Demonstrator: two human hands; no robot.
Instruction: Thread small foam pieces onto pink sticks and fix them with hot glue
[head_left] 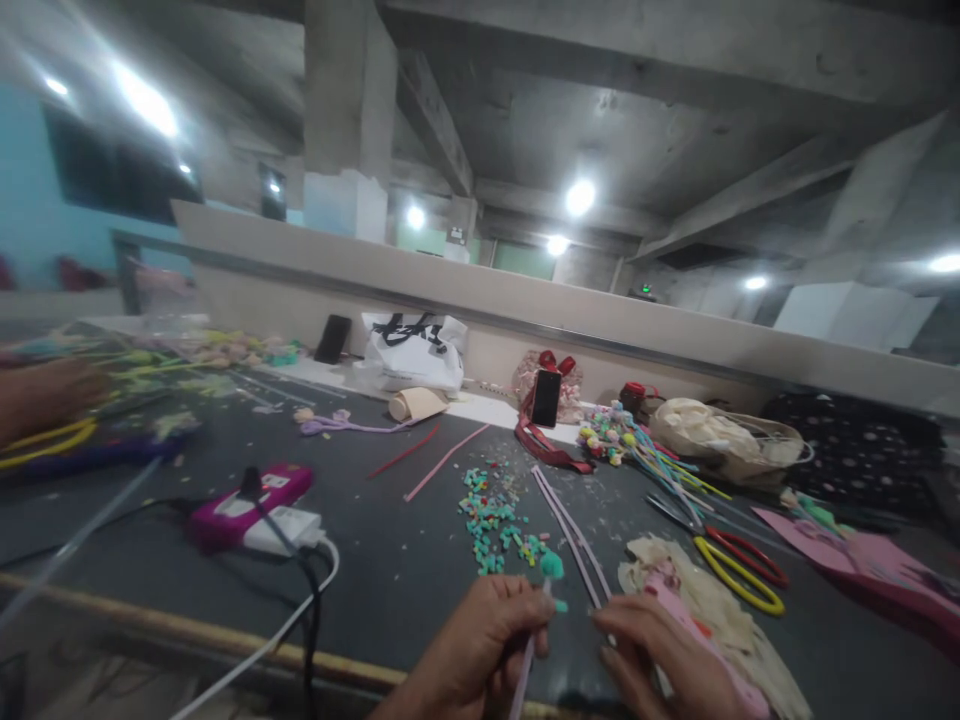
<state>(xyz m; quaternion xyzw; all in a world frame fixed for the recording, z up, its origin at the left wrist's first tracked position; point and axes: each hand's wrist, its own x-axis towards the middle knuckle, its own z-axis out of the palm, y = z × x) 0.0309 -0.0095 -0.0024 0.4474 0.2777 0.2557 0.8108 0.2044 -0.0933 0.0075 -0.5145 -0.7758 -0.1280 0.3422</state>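
Low in the middle of the head view, my left hand [491,625] is closed in a pinch around a pale lilac fuzzy stem [523,680]. A small green tuft [551,566] tops it, just above my thumb. To its right my right hand [656,650] is curled, thumb and fingers close together; what they hold, if anything, is hidden. Two lilac strips [570,530] lie on the table, their near ends by my right fingertips. Beyond my hands small green and coloured clippings [491,515] are scattered.
Scissors with red and yellow handles [739,575] lie right, near a beige cloth [645,560]. A magenta power strip [255,500] with cables sits left. A phone [546,398] stands at the back beside a colourful stem bundle [611,432]. Another person's hand [45,400] works far left.
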